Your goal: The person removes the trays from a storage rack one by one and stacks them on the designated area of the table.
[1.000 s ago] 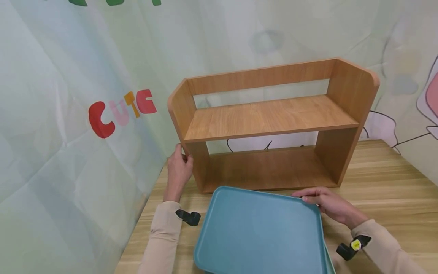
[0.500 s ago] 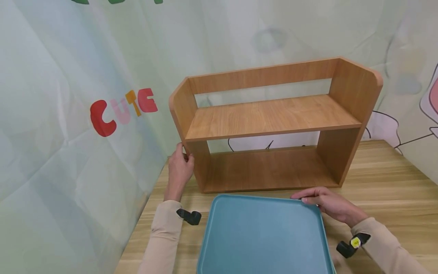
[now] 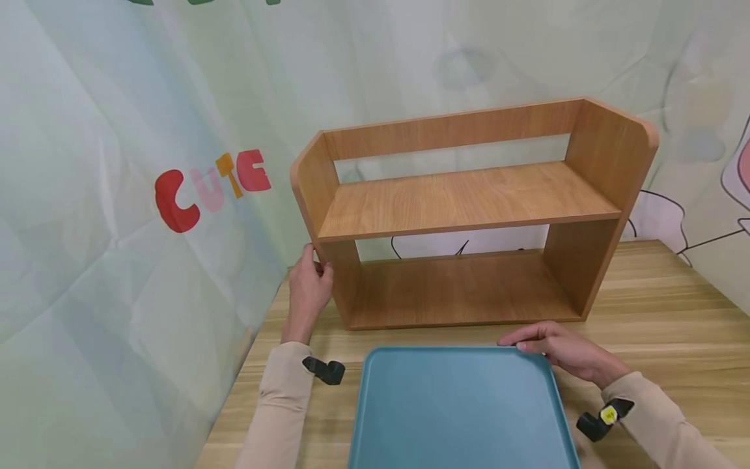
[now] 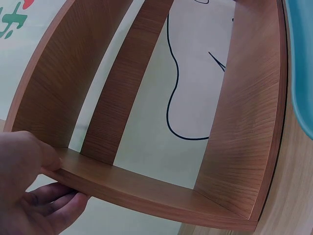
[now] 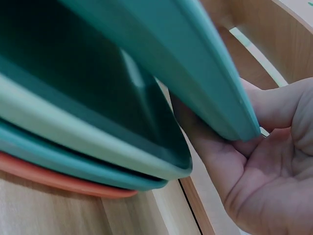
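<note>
My left hand (image 3: 308, 292) grips the left side panel of a two-tier wooden desktop shelf (image 3: 463, 200), thumb on one face and fingers curled round the other in the left wrist view. At the front of the table, my right hand (image 3: 565, 352) pinches the far right corner of a blue tray (image 3: 459, 407) between thumb and fingers. From the right wrist view, that tray is tilted up over a stack: a pale green tray (image 5: 98, 128), a teal tray (image 5: 80, 159) and an orange tray (image 5: 68, 182). The near end of the blue tray lies outside the head view.
Both tiers of the shelf are bare. It stands on a wood-grain table (image 3: 662, 312), its back towards a printed cloth backdrop (image 3: 381, 58). The same cloth (image 3: 117, 312) hangs along the table's left edge.
The blue tray's far left corner has shifted down towards me and slightly right, so its far edge now runs nearly level across the head view. Both hands have stayed almost in place.
</note>
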Demonstrator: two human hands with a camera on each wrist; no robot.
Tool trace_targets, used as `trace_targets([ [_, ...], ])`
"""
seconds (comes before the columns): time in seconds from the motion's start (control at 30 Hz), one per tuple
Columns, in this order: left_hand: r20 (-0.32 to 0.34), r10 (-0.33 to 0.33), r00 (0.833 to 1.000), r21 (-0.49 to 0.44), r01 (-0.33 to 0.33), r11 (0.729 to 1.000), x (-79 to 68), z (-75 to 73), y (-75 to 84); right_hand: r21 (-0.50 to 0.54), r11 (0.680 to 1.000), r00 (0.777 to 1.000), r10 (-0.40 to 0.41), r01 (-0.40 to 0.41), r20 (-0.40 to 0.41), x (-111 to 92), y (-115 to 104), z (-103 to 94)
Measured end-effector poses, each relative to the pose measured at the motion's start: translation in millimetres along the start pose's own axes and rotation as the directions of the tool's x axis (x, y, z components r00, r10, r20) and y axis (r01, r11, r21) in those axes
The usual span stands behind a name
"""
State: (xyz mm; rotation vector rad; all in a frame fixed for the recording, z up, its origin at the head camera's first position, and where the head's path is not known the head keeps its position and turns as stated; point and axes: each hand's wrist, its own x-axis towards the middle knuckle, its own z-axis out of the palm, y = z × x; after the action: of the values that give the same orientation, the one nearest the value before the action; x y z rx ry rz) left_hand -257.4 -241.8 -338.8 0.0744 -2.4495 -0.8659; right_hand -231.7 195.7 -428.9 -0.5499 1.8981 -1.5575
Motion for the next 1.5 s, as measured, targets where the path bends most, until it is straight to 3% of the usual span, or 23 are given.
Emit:
trace_targets([
  [0.33, 0.006, -0.020, 1.000, -0.002, 0.020, 1.000, -0.3, 1.4, 0.8, -0.062, 0.997, 0.997, 0.045, -0.049, -0.062, -1.9, -0.2, 4.3],
  [0.53, 0.011, -0.031, 0.999, 0.000, 0.031, 1.000, -0.6, 0.4, 0.6, -0.132, 0.989, 0.986, 0.047, -0.069, -0.160, -1.7, 1.1, 11.6],
  [0.67, 0.012, -0.036, 0.999, 0.001, 0.036, 0.999, -0.7, -0.3, 0.0, -0.265, 0.963, 0.959, -0.025, -0.053, -0.283, -1.0, 2.0, 21.2],
  [0.77, 0.012, -0.046, 0.999, 0.004, 0.046, 0.999, -0.7, -0.9, 0.0, -0.366, 0.930, 0.924, -0.101, -0.044, -0.368, 0.5, 3.1, 28.5],
  [0.9, 0.022, -0.056, 0.998, 0.006, 0.056, 0.998, -0.2, -0.2, 0.4, -0.444, 0.896, 0.887, -0.198, -0.009, -0.416, -0.3, 6.3, 33.3],
  [1.0, 0.033, -0.059, 0.998, 0.006, 0.059, 0.998, 0.6, 0.9, 0.0, -0.476, 0.879, 0.876, -0.241, 0.015, -0.417, -0.6, 10.2, 34.3],
  [1.5, 0.028, -0.045, 0.999, 0.000, 0.045, 0.999, 0.1, 0.3, -0.9, -0.376, 0.926, 0.872, -0.191, 0.009, -0.450, 5.0, 32.2, 33.1],
])
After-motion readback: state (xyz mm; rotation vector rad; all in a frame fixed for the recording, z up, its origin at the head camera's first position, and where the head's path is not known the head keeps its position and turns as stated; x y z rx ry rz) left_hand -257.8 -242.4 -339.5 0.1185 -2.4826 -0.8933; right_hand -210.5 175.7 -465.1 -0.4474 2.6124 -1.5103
